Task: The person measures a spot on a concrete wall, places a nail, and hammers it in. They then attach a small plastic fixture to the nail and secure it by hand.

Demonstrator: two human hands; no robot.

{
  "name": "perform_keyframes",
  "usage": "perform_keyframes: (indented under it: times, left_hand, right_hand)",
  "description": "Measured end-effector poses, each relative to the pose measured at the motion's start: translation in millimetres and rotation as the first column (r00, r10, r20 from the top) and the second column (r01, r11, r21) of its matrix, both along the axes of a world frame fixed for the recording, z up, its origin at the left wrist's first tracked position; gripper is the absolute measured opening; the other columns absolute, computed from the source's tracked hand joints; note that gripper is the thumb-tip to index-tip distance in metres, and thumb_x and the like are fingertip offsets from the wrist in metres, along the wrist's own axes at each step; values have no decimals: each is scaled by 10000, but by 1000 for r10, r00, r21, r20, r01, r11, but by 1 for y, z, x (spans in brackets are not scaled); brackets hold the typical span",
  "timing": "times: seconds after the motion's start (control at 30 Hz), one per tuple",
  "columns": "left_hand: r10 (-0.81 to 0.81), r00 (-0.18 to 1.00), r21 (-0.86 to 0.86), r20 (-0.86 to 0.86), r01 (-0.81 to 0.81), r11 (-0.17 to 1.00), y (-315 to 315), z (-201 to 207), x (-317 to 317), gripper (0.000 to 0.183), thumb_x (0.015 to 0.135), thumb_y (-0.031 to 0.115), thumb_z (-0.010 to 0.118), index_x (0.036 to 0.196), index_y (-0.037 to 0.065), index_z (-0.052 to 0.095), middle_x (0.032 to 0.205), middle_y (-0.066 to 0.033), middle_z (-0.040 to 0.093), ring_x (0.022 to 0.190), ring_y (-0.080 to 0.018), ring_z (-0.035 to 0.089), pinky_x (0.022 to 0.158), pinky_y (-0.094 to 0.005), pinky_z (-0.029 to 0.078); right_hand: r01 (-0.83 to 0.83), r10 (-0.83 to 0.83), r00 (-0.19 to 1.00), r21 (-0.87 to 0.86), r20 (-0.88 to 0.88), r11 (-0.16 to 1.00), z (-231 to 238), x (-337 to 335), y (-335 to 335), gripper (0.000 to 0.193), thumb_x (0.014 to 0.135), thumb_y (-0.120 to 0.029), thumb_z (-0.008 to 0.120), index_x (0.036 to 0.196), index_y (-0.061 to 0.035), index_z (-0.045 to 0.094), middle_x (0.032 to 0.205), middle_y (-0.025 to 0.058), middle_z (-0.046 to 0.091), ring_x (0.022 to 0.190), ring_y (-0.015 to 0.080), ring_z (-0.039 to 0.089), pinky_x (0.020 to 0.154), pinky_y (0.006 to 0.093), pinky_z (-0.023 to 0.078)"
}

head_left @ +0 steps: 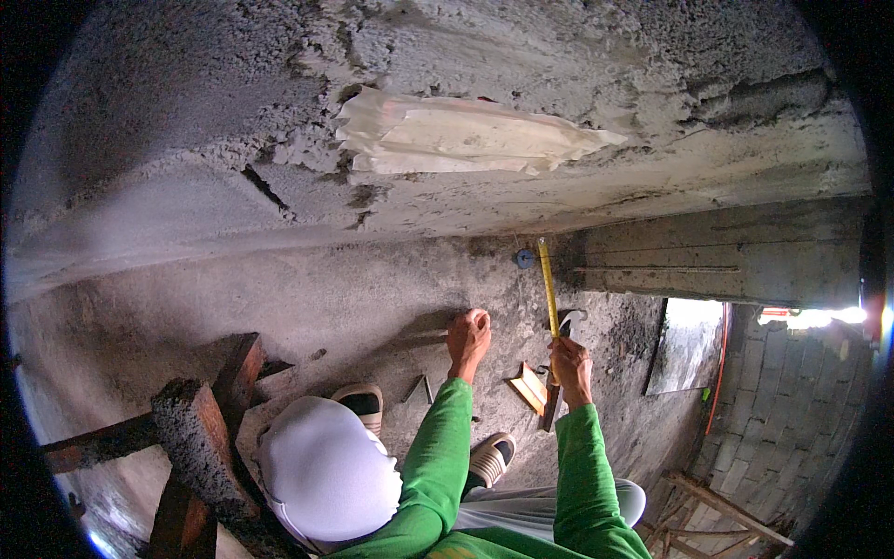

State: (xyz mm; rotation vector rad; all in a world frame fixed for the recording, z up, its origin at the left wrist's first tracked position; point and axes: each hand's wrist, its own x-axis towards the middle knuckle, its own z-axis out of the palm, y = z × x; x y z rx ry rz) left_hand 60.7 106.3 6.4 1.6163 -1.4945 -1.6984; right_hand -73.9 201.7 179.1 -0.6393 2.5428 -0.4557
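Observation:
My right hand [571, 363] is closed around a yellow tape measure [548, 289]. Its blade runs away from me to the base of the wall, ending beside a small blue round piece [524, 259]. Fingers pinched together, my left hand [468, 337] is held over the floor to the left of the blade; whatever may be between the fingertips is too small to make out. A hammer-like tool with a metal head [572, 322] lies by my right hand, which partly covers it. Close by on the floor is an orange-brown wooden piece [531, 388].
Rough concrete wall [233, 186] with a pale torn sheet [466, 135] stands ahead. Dark, mortar-crusted timbers [200, 447] crowd the left. A thin bent metal piece [419, 388] lies between my feet. At right are a leaning panel [684, 347], block wall [782, 373] and wooden sticks [722, 508].

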Motion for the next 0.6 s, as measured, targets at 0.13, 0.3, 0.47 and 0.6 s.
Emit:
perform_keyframes:
  times: [0.13, 0.3, 0.47, 0.6]
  left_hand:
    - [-10, 1000, -7, 23, 10, 1000, 0, 0, 0, 289, 936, 360, 551, 1038, 148, 718, 1029, -151, 697, 975, -368, 645, 844, -481, 515]
    - [-34, 999, -5, 22, 34, 999, -3, 2, 2, 289, 943, 364, 548, 1047, 153, 715, 1038, -148, 695, 982, -361, 647, 837, -469, 518]
    - [-41, 999, 53, 33, 40, 998, -5, 6, 3, 283, 941, 365, 551, 1036, 156, 715, 1039, -131, 702, 982, -346, 650, 853, -455, 510]
    - [-48, 998, 7, 48, 48, 999, -6, 9, 3, 270, 935, 366, 558, 1019, 163, 715, 1024, -132, 703, 978, -351, 649, 861, -453, 504]
  right_hand:
    - [23, -23, 999, -12, 41, 1000, -3, -2, 2, 262, 987, -256, 570, 947, -35, 706, 600, -8, 535, 483, 81, 489, 429, 281, 402]
    - [-9, 9, 999, -13, 30, 1000, -6, -4, 2, 281, 994, -260, 563, 942, -20, 698, 601, -2, 538, 479, 79, 484, 422, 282, 392]
    - [22, -21, 998, -23, 51, 999, 1, 1, -3, 285, 997, -258, 562, 943, -14, 697, 600, 2, 543, 471, 84, 487, 421, 284, 395]
    - [96, -95, 991, -4, 90, 995, 8, 5, -5, 282, 999, -256, 560, 947, -16, 699, 599, 6, 547, 471, 90, 499, 423, 286, 402]
